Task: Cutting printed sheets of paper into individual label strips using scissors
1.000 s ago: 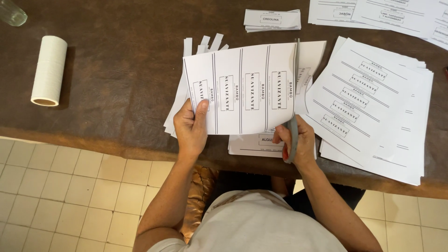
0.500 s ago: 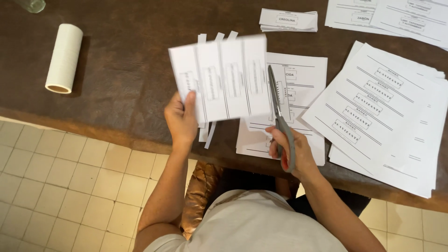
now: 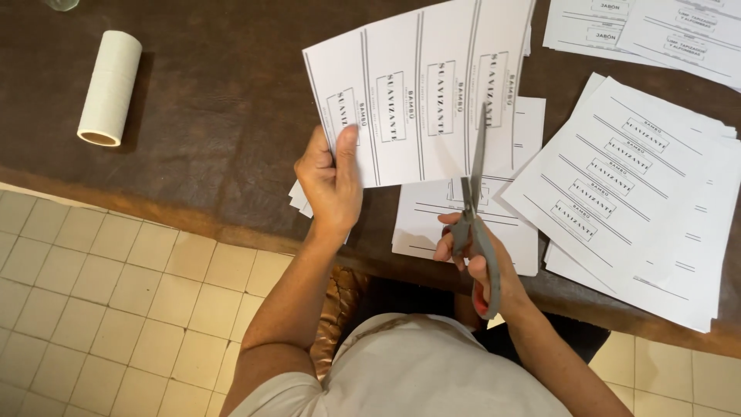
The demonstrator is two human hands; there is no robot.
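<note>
Printed label sheets on the brown table, all white with black lines and boxes.
Held label sheet (image 3: 424,93) raised at centre, strips divided by black lines. A flat sheet (image 3: 463,224) lies under it. Fanned stack of sheets (image 3: 641,201) sits at right, tilted. Two more sheets (image 3: 656,31) overlap at top right edge.

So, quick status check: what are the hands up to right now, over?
Left hand grips the label sheet at its lower corner, held above the table. Right hand works grey scissors, blades at the sheet's lower edge. Nothing blocking.
</note>
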